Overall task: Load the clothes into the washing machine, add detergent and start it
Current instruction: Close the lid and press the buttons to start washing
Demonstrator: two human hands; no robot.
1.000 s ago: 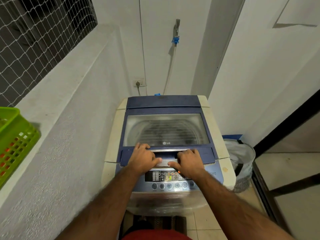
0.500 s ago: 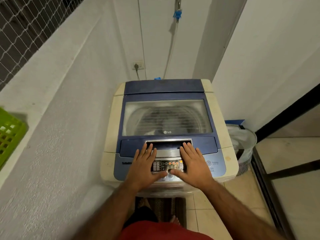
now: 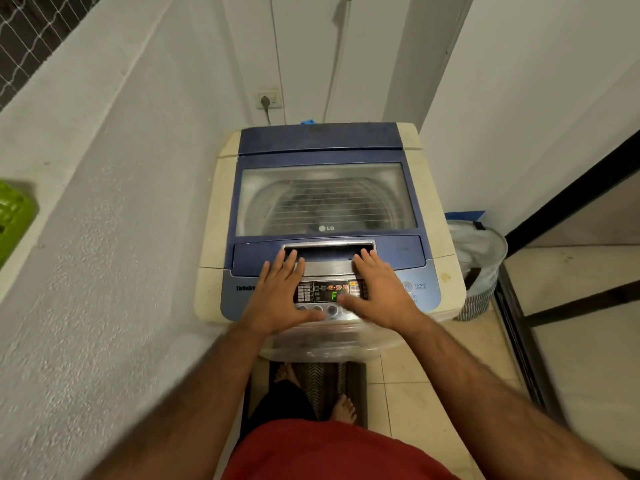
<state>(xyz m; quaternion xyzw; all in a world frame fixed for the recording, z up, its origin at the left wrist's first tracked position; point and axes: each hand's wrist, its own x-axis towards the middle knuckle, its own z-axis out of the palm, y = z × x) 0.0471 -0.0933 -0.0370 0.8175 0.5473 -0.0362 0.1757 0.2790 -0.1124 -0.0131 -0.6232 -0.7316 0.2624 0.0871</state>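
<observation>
With the washing machine (image 3: 325,216) lid down, the left hand (image 3: 281,295) and right hand (image 3: 380,293) lie flat and open-fingered on its control panel (image 3: 329,292), holding nothing; clothes are apparently inside, so starting remains, requiring one fingertip press.

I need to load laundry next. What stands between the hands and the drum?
The closed lid covers the drum. Both hands, left hand and right hand, lie flat at its handle, over the control panel. Nothing else is in the way.
</observation>
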